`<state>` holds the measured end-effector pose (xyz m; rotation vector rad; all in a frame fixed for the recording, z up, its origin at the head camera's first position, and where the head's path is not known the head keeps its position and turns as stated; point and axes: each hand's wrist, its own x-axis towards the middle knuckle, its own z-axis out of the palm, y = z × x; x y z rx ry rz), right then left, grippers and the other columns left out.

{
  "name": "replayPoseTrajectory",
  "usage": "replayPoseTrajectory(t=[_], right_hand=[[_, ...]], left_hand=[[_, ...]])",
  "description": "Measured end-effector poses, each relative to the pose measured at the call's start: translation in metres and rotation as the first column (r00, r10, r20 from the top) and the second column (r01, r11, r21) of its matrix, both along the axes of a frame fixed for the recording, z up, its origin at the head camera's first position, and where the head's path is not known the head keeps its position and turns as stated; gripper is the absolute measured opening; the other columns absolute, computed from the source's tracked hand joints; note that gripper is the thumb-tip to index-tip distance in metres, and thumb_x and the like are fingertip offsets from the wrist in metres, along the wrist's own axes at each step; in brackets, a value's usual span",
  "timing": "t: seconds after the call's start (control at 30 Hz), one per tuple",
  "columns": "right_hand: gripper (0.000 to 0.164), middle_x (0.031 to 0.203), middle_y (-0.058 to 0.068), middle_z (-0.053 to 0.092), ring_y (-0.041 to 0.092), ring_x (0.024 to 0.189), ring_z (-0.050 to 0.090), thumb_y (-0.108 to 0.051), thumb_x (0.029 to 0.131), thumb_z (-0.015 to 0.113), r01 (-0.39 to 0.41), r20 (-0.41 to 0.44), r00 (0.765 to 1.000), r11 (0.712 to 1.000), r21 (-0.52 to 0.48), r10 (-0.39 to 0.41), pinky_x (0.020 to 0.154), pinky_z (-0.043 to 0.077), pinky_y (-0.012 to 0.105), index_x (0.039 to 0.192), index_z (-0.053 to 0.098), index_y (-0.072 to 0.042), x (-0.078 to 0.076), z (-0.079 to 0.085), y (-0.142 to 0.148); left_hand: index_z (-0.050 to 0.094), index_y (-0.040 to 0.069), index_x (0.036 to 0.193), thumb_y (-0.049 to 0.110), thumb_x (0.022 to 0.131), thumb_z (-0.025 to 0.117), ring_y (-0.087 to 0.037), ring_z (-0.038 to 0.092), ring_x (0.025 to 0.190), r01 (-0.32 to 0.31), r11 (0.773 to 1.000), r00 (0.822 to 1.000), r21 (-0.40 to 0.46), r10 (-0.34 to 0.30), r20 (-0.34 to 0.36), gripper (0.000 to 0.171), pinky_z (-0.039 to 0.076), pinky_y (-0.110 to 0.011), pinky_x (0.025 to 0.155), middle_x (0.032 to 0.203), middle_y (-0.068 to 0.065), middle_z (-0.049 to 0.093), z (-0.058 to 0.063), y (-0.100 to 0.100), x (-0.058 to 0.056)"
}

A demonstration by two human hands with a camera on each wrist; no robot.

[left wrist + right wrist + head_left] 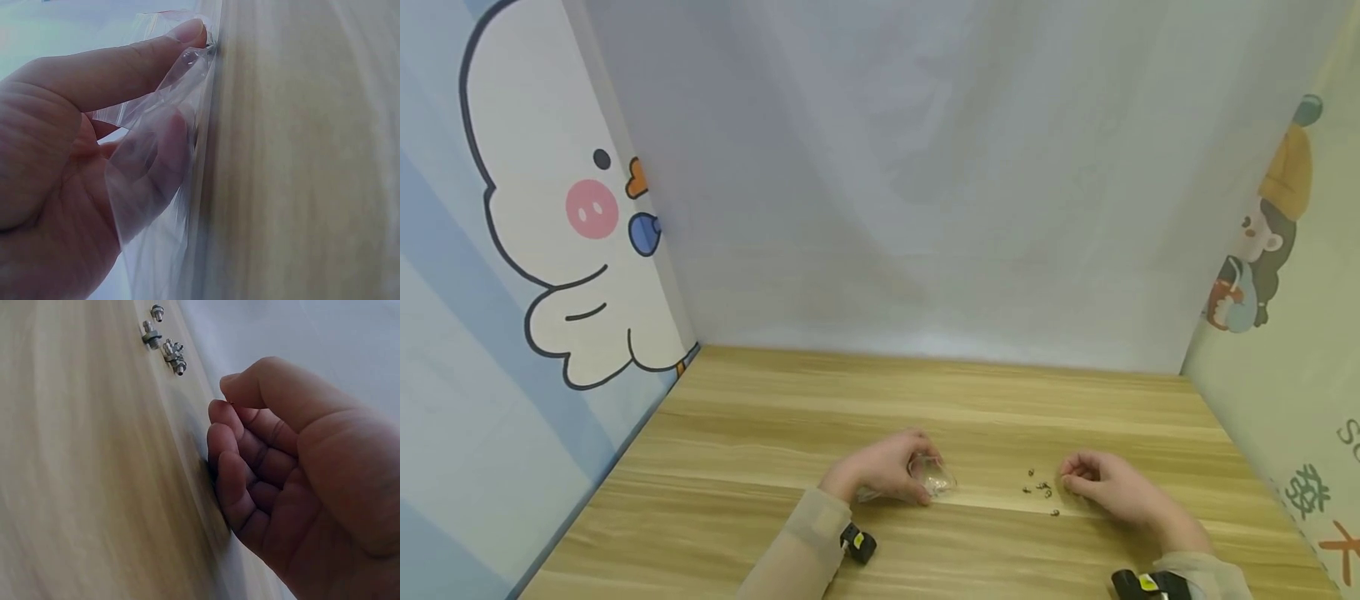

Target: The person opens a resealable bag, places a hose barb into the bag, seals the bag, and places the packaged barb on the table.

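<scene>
Wood-grain tabletop [820,383], pale grey backdrop [925,183] behind, blue panel [445,350] with a white cartoon bird [527,142] at left, pale panel [1262,383] with a cartoon figure [1288,175] at right. A few small metal fittings [175,357] lie loosely scattered on the tabletop just beside the right hand [1112,490], fingers curled, thumb close to the index finger; cannot tell whether that grip pinches anything. Left hand's [887,468] grip is grasping a clear plastic bag [937,481] left of the fittings, film covering some fingers, contents too unclear to make out.
</scene>
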<state>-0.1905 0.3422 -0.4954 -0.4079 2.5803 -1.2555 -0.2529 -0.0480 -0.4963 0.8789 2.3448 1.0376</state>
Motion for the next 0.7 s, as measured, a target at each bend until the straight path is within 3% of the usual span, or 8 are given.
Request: replayPoseTrajectory(t=[0.7], right_hand=[[0.014,0.094,0.003,0.069,0.011,0.087,0.063,-0.017,0.098,0.077,0.025,-0.058,0.998,1.0,0.018,-0.024,0.075,0.055,0.027,0.105,0.071,-0.006,-0.0022,0.0046,-0.0097]], left_hand=[[0.073,0.015,0.123,0.011,0.075,0.098,-0.008,0.055,0.091,0.005,1.0,1.0,-0.025,-0.005,-0.026,0.055,0.051,-0.025,0.08,0.113,0.01,0.059,0.0018,0.0002,-0.0008]])
